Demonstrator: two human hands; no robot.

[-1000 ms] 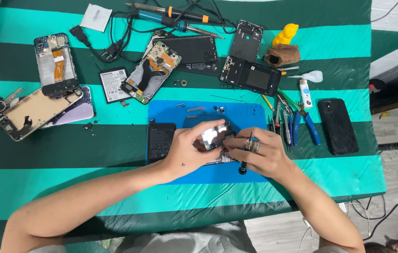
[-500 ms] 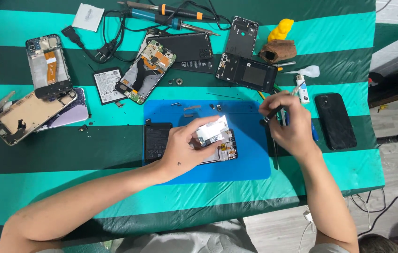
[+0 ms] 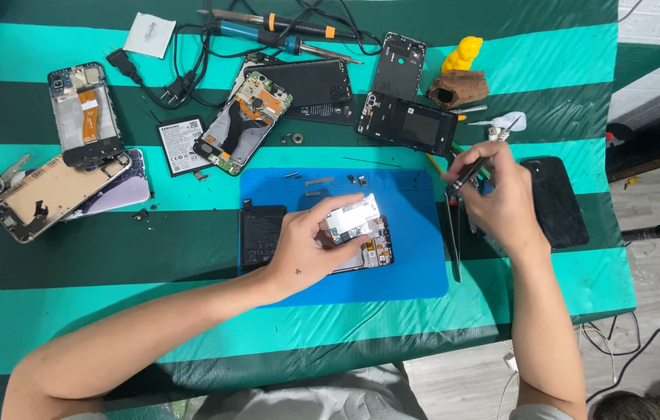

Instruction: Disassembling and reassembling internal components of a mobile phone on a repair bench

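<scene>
Green-striped cloth covers the bench, with a blue work mat at centre to keep small parts contained. My left hand presses down on the opened phone on the mat, fingers closed over its edge to stop it sliding. My right hand hovers beside the mat's right edge, pinching a slim dark tool. Tweezers lie just below that hand, within reach. A detached battery rests left of the phone.
</scene>
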